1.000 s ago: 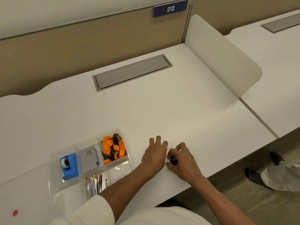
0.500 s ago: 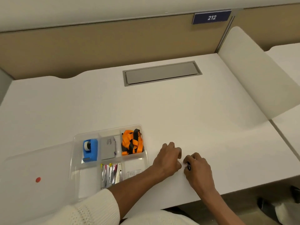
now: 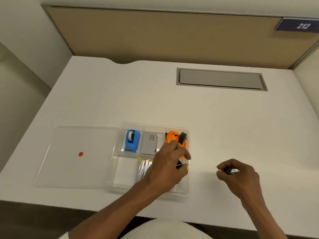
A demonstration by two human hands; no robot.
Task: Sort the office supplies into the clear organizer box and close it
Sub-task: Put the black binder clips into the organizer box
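Note:
The clear organizer box (image 3: 120, 187) lies open on the white desk near its front edge, its lid (image 3: 77, 156) flat to the left with a red dot on it. Inside are a blue tape dispenser (image 3: 132, 140), a grey pad (image 3: 149, 143), an orange and black strap (image 3: 175, 137) and several coloured clips (image 3: 144, 167). My left hand (image 3: 168, 168) hovers over the box's front right compartment, pinching a black binder clip (image 3: 179, 165). To the right of the box, my right hand (image 3: 240, 175) holds black binder clips (image 3: 227, 170) just above the desk.
A grey cable hatch (image 3: 221, 79) is set into the desk at the back right. A tan partition (image 3: 155, 35) with a blue "212" sign (image 3: 301, 25) runs along the back. The desk's front edge lies just below the box.
My left hand has moved left from beside the right hand to over the box, carrying a binder clip. The right hand stays right of the box with clips. The camera has swung left.

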